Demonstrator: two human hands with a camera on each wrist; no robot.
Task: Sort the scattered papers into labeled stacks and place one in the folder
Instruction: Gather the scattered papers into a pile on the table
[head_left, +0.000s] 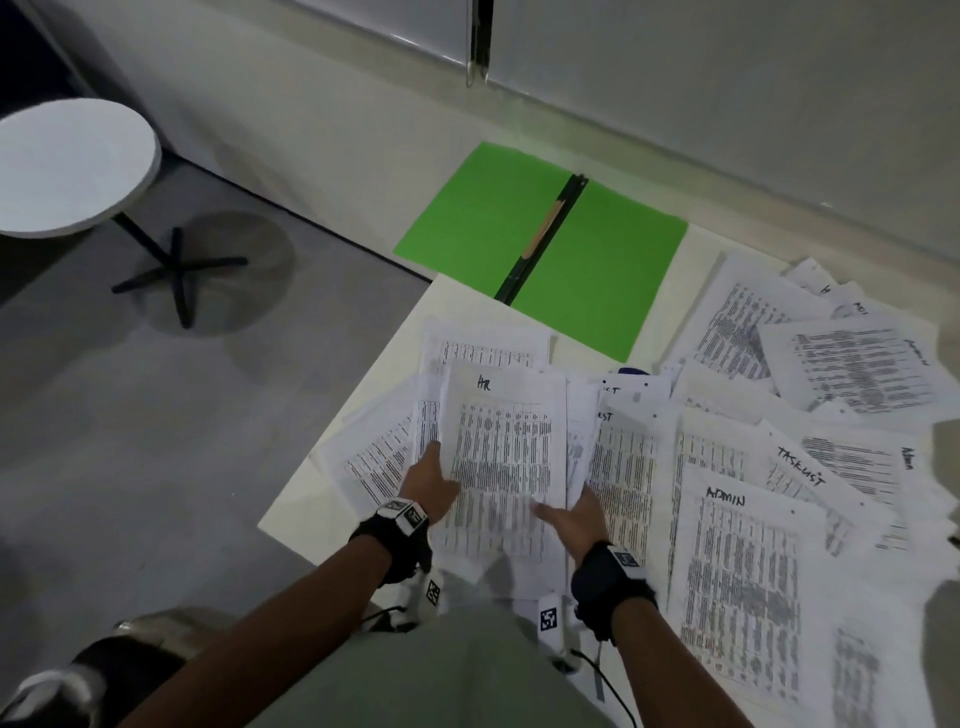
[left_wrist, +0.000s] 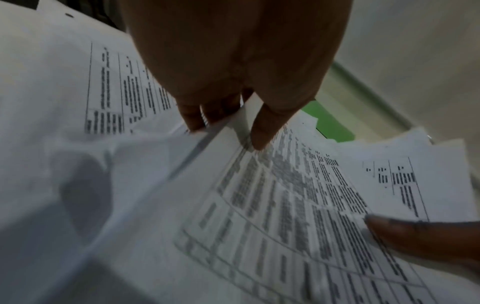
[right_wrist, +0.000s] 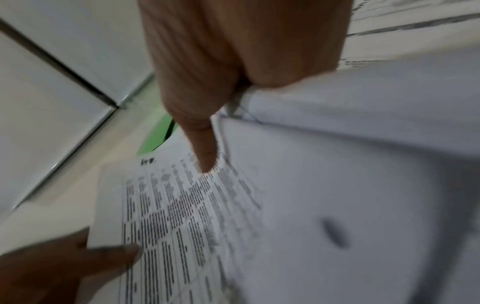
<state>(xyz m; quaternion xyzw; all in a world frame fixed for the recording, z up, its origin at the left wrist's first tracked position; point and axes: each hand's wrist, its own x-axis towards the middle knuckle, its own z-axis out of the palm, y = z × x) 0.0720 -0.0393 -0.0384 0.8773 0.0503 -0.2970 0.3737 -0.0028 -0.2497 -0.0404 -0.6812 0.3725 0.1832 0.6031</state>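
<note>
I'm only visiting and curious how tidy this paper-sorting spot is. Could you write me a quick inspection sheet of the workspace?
Surface: white table, mostly covered with paper.
Job's things: HR sheet held up by both hands; ADMIN sheet and TASKLIST sheet lie flat at right; green folder lies open at the far edge, with no paper in it.
Clutter: loose printed sheets overlap unsorted across the right side.
Grippers: left hand pinches the HR sheet's left edge; right hand grips its lower right edge.
Cables: thin black cable hangs from the right wrist camera.
Surroundings: round stool on grey floor at left; pale wall behind.
</note>
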